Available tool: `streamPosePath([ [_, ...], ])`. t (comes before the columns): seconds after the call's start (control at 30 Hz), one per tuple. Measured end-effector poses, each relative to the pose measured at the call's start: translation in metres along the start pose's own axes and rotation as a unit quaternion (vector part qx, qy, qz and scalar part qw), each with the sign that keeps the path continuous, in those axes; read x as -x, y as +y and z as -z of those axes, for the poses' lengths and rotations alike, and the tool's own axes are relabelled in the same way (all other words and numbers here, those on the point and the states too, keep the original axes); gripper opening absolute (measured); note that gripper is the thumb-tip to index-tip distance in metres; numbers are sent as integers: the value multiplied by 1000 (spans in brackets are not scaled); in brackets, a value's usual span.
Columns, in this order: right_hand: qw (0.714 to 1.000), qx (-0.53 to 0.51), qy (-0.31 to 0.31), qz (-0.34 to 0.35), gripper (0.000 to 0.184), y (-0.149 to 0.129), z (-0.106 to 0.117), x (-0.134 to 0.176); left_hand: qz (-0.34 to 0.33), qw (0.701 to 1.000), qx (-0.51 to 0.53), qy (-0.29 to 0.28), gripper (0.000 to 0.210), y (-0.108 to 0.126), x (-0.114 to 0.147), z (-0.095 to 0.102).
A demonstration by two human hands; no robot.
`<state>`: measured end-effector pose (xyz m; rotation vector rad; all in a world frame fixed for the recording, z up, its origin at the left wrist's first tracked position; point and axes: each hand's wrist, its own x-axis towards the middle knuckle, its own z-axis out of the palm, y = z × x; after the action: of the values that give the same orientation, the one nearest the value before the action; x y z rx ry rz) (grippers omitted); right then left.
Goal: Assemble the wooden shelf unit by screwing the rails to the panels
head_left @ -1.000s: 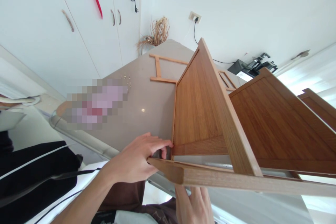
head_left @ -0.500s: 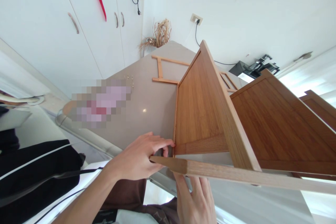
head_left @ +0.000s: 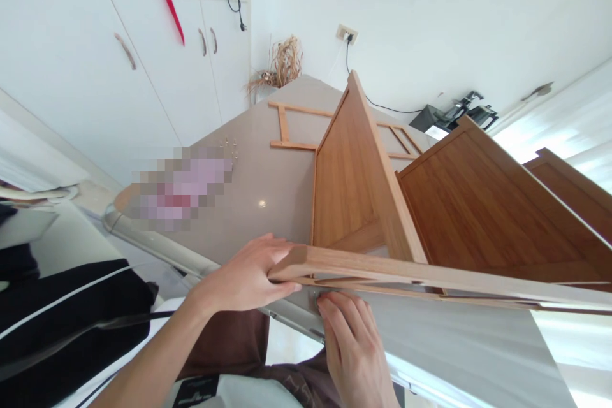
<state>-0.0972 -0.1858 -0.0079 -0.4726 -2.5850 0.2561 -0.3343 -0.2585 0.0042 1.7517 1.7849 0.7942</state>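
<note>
My left hand [head_left: 251, 274] is closed around the near end of a wooden side frame [head_left: 354, 262]. This long frame runs off to the right, against the near edges of upright wooden panels. The closest panel [head_left: 344, 185] meets it just beyond my left hand; a second panel [head_left: 482, 204] and a third panel [head_left: 578, 197] stand farther right. Below the frame, my right hand [head_left: 354, 338] has its fingertips pinched together close to the tabletop. Something small and shiny may be at those fingertips, but I cannot make it out.
Another ladder-like wooden frame [head_left: 284, 124] lies flat on the grey table [head_left: 268, 178], partly behind the panels. Several small brass-coloured pieces [head_left: 234, 146] are beside a pixelated patch. White cabinets [head_left: 162, 57] and dried stalks [head_left: 287, 60] are behind; a black bag [head_left: 76, 325] is at left.
The side frame's near end has moved up and in against the panels, with my left hand gripping it. My right hand has come out from under the frame, its fingertips now pinched.
</note>
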Motion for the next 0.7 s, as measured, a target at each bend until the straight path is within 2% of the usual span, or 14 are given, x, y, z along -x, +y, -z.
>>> streamPosePath([
  [0.07, 1000, -11, 6, -3, 29, -2, 3, 4, 9, 1000, 3, -17, 14, 1, 0, 2],
  [0.1, 1000, -13, 10, -9, 29, -3, 4, 6, 23, 999, 8, -25, 14, 2, 0, 4],
  [0.2, 998, -23, 25, -47, 27, -8, 4, 14, 73, 997, 23, -15, 31, 4, 5, 9],
  [0.27, 996, -40, 39, -76, 25, -11, 3, 19, 80, 996, 24, 23, 42, 3, 15, 10],
  [0.37, 989, -79, 64, -104, 23, -12, -1, 24, 81, 986, 3, 146, 50, 5, 38, 5],
  [0.47, 982, -117, 90, -120, 21, -12, -6, 25, 65, 942, -13, 328, 41, 18, 61, -12],
  [0.5, 979, -125, 100, -123, 20, -12, -8, 25, 44, 932, -24, 358, 34, 25, 66, -20],
  [0.53, 977, -131, 110, -127, 19, -12, -9, 25, 20, 932, -41, 361, 28, 32, 69, -29],
  [0.6, 973, -141, 121, -135, 18, -12, -9, 24, -5, 951, -74, 300, 18, 45, 68, -44],
  [0.7, 968, -156, 126, -149, 15, -13, -5, 23, 32, 966, -114, 232, 23, 56, 57, -61],
])
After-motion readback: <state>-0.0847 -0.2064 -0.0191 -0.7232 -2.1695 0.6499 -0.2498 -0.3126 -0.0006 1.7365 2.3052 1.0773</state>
